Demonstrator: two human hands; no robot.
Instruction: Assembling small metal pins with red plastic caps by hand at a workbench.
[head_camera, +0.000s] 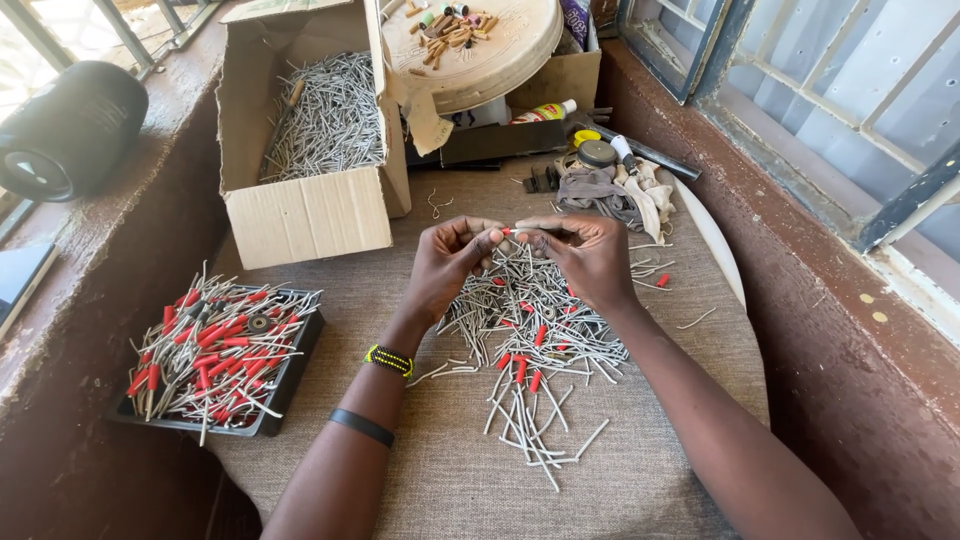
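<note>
My left hand (446, 262) and my right hand (585, 255) meet above a loose pile of thin grey sticks (530, 330) on a cloth-covered table (450, 480). Between the fingertips of both hands I pinch one grey stick with a small red sleeve (507, 232) at its end. Several sticks in the pile carry red sleeves too. A black tray (283, 384) at my left holds many grey sticks with red sleeves. My left wrist wears a beaded band and a black band.
An open cardboard box (310, 210) full of bare grey sticks stands at the back left. Behind it are a round cream lid (500, 65) with small pieces, a crumpled cloth (610, 195), bottles and caps. A black cylinder (70, 130) lies on the left ledge. A window wall runs along the right.
</note>
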